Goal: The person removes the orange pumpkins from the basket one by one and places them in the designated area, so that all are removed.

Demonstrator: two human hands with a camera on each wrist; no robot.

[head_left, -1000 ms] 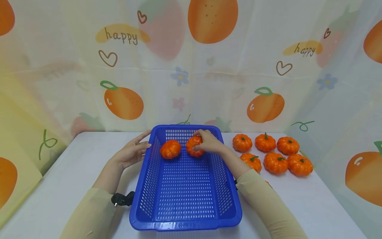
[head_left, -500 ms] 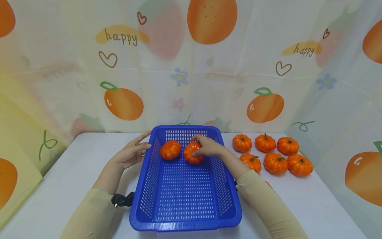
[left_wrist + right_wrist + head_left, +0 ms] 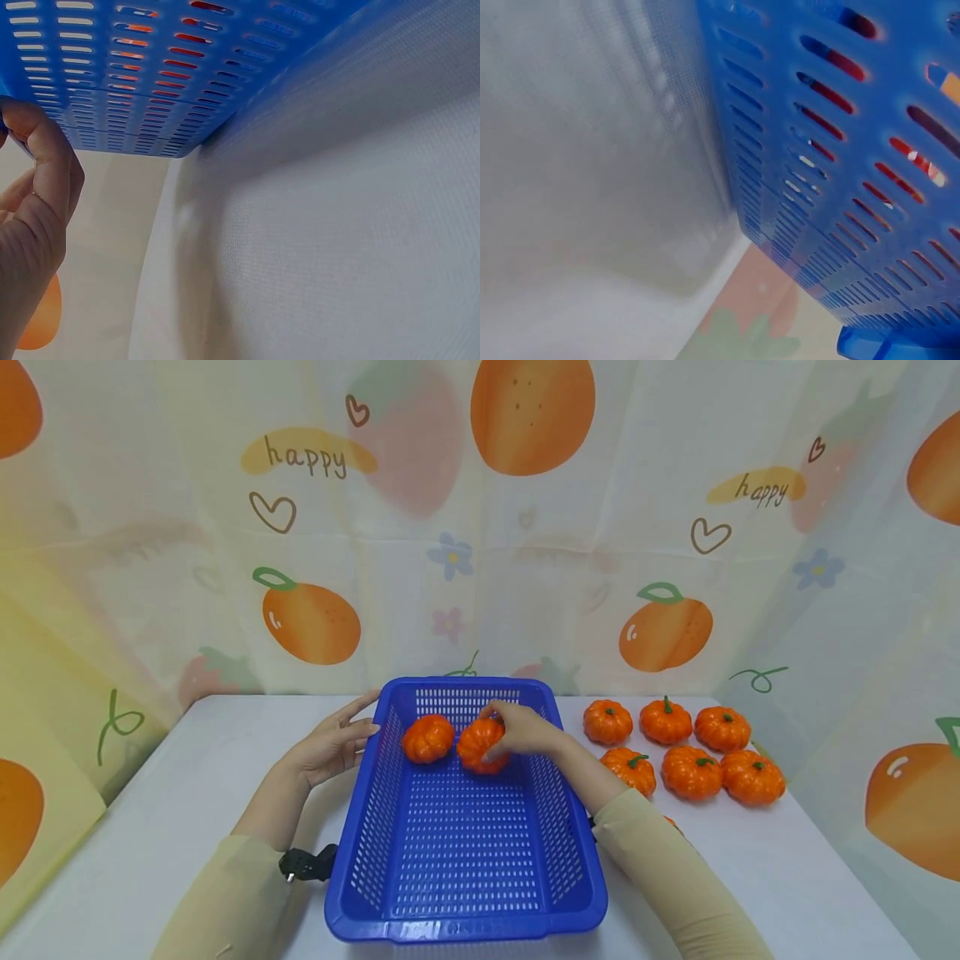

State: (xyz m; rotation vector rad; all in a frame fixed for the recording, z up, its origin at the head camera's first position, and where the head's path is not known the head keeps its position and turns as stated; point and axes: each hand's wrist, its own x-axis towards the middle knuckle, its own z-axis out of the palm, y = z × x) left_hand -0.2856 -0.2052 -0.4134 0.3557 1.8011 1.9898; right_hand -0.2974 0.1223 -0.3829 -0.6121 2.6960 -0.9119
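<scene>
In the head view a blue plastic basket (image 3: 465, 929) with slotted walls stands in front of me. Inside it, near the back, my right hand (image 3: 525, 731) grips a small orange pumpkin (image 3: 480, 746), thumb on its near side and fingers on its far side. Left of that lies another small pumpkin (image 3: 428, 738). My left hand (image 3: 330, 747) is at the outside of the basket's left rim, fingers loosely extended, thumb tip touching the rim; the left wrist view shows this hand (image 3: 37, 195) beside the slotted wall. The right wrist view shows the basket's outer wall, hiding the right hand.
On the white table (image 3: 795, 868), right of the basket, several more orange pumpkins (image 3: 692, 772) with green stems sit in two rows. One more pumpkin is mostly hidden by the right sleeve (image 3: 675, 868). A fruit-printed curtain (image 3: 517, 552) hangs behind the table.
My right hand, gripping the pumpkin, has moved slightly left and nearer inside the basket, bringing it closer to the other pumpkin. The left hand and basket keep their places.
</scene>
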